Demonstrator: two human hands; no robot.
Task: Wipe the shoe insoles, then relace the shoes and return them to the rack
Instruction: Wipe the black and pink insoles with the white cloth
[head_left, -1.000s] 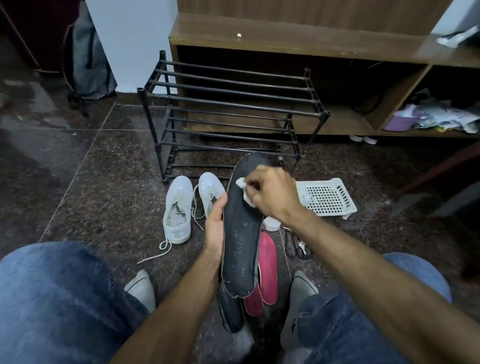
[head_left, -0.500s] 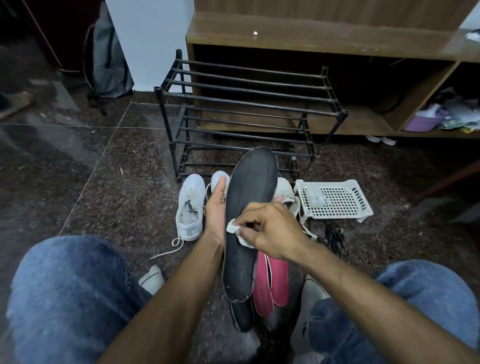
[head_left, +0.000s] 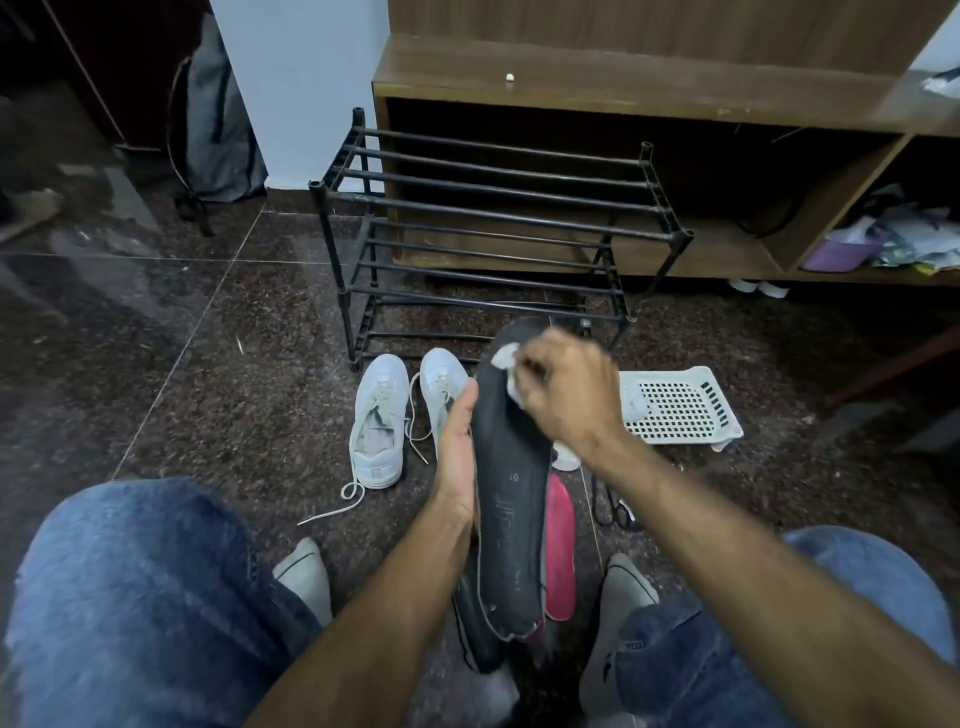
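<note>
Bag (head_left: 221, 114): grey, leaning at the wall, far left on the floor (head_left: 156, 338).
Knees: in blue jeans, at both bottom corners; grey-socked feet between them.
Shoes (head_left: 379, 421): a white pair side by side on the floor, just in front of the rack, laces loose and trailing toward the viewer.
Rack (head_left: 493, 218): black bars, standing before the wooden shelf (head_left: 623, 78), nothing on its tiers.
Left hand (head_left: 457, 452): fingers curled round the left edge of the insole, thumb up along it, holding it tilted up.
Insole (head_left: 511, 499): dark grey, long, toe end toward the rack, heel end low between the feet.
Wipe (head_left: 506, 358): white, pressed on the insole's toe end.
Right hand (head_left: 566, 395): blurred, fingers bunched, pinching the wipe against the insole.
Pink insoles (head_left: 561, 545): on the floor, partly behind the dark one.
Basket (head_left: 680, 410): white, perforated, on the floor right of the hand.
</note>
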